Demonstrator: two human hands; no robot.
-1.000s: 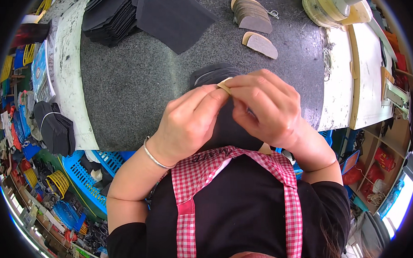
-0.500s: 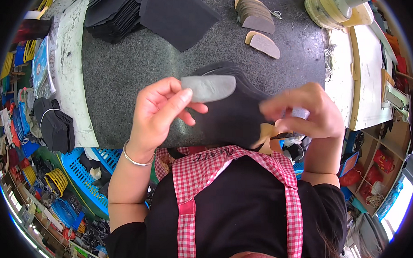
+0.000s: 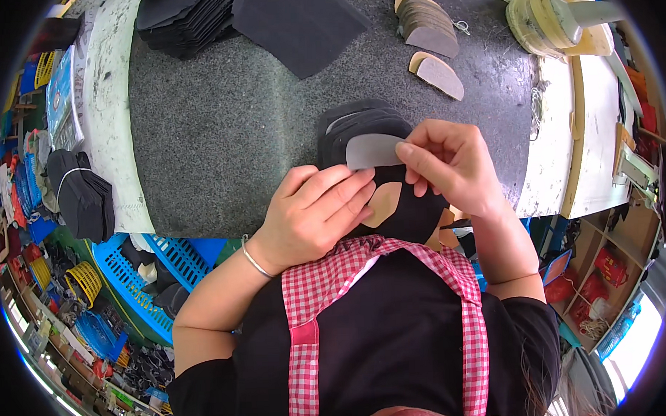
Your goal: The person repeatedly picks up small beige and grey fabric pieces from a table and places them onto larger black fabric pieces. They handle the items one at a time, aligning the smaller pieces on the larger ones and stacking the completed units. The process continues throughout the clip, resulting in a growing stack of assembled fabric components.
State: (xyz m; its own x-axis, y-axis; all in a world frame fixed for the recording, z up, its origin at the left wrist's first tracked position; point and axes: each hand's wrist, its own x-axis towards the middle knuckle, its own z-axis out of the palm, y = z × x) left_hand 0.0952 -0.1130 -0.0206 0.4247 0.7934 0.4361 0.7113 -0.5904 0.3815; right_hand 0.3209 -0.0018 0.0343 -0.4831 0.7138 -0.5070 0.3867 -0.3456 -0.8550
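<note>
My right hand (image 3: 449, 163) pinches the right end of a thin grey half-moon piece (image 3: 371, 150) between thumb and fingers. The piece is over a stack of black cut pieces (image 3: 363, 119) at the near edge of the work surface. My left hand (image 3: 315, 212) lies palm down, fingers stretched out, its fingertips at the lower left edge of the grey piece. Its thumb is hidden. Close to its fingers, a tan leaf-shaped piece (image 3: 384, 204) shows over the black stack; whether the hand touches it I cannot tell.
Toward the back right are a row of grey-and-tan half-moon pieces (image 3: 428, 29), a smaller pair (image 3: 437, 76) and a cream tub (image 3: 554, 20). Black sheets (image 3: 297, 26) lie at the back. A tied black bundle (image 3: 82, 195) is at the left, above a blue basket (image 3: 134, 288).
The grey piece has passed from my left hand to my right and moved right, over the black stack. My left hand has turned palm down and come toward the middle.
</note>
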